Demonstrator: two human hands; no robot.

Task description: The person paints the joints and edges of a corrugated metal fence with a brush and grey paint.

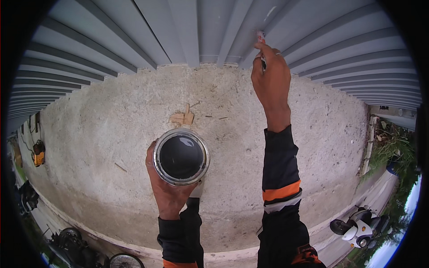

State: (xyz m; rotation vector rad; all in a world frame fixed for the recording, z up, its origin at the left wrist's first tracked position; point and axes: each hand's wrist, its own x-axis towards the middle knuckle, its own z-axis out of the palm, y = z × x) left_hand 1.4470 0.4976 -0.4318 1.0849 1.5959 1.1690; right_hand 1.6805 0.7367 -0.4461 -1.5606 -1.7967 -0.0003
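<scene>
A round metal paint can point(181, 181) sits in the left hand point(167, 196), which is curled around its side and underneath, thumb along the left wall. The can's open mouth faces up toward the camera, so its long axis runs roughly along the line of sight, and the bright rim shows as a ring around dark grey paint point(181, 158). It is held above the concrete ground point(111, 111), near the middle of the view.

The right hand point(273, 82) reaches well ahead and to the right, its fingers closed on a slim brush-like tool point(261, 38). The tool's long axis runs away from the person, and its red-and-white end points forward at the grey ribbed metal wall point(308, 27); the fingers cover most of the rest. Whether that end touches the wall cannot be told. A short pale streak marks the wall just beyond it.

Both arms wear dark sleeves with orange bands; the right sleeve point(280, 156) also shows a grey stripe. Just beyond the can, a torn brown scrap point(182, 118) lies on the concrete. A yellow-orange device point(38, 154) rests at far left, a dark motorcycle point(73, 250) stands at lower left, and a white scooter point(358, 230) at lower right, with green plants point(393, 145) farther up that edge.
</scene>
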